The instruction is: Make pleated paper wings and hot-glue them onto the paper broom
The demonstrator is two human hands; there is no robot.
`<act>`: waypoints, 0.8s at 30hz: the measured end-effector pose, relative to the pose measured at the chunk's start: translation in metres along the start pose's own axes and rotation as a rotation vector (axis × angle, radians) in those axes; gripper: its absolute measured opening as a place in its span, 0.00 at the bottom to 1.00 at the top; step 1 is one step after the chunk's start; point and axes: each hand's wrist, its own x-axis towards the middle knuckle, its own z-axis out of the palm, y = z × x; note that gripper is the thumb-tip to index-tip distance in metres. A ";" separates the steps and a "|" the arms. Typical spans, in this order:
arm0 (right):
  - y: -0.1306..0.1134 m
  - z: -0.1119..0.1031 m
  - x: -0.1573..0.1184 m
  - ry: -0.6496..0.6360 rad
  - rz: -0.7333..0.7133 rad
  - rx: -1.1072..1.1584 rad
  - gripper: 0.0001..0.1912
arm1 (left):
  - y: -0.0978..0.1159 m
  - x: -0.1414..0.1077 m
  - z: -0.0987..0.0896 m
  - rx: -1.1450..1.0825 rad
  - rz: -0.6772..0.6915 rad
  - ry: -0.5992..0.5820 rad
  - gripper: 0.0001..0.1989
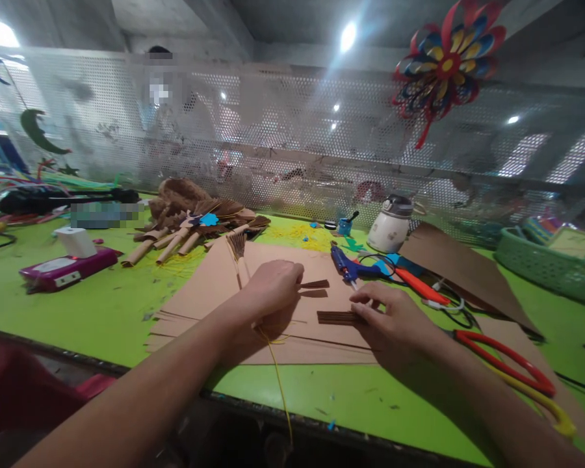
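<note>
My left hand (274, 287) is closed over the brown paper sheets, with two thin brown paper strips (314, 285) sticking out past its fingers. Beneath that hand lies a small paper broom (240, 257), a rolled brown handle with a fringed end, partly hidden. A yellow string (279, 380) trails from near my left wrist over the table edge. Between the thumb and fingers of my right hand (383, 312) is a flat stack of dark brown paper strips (337, 317). Just beyond the right fingers, a blue glue gun (342, 261) rests with its tip pointing away.
Brown paper sheets (185, 328) cover the middle of the green table (127, 325). Scissors (507, 367) lie by my right forearm. More paper brooms (185, 237) are piled at the back left, near a purple power strip (68, 268). A white bottle (389, 227) and green basket (546, 260) stand right.
</note>
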 end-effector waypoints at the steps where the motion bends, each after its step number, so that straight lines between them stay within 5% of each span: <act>1: -0.002 0.000 0.000 0.034 0.012 0.003 0.08 | 0.002 0.000 -0.001 -0.009 0.021 0.029 0.07; 5: -0.009 -0.003 0.002 0.109 0.158 0.242 0.09 | 0.016 -0.002 -0.010 -0.083 0.181 0.145 0.05; 11: -0.015 -0.007 0.003 0.042 0.311 0.746 0.17 | 0.032 -0.007 -0.019 -0.084 0.324 0.205 0.07; 17: -0.014 -0.007 0.002 0.109 0.335 0.777 0.12 | 0.036 -0.011 -0.021 -0.185 0.312 0.183 0.05; 24: -0.019 -0.009 0.001 0.122 0.295 0.732 0.12 | 0.035 -0.012 -0.024 -0.315 0.249 0.107 0.17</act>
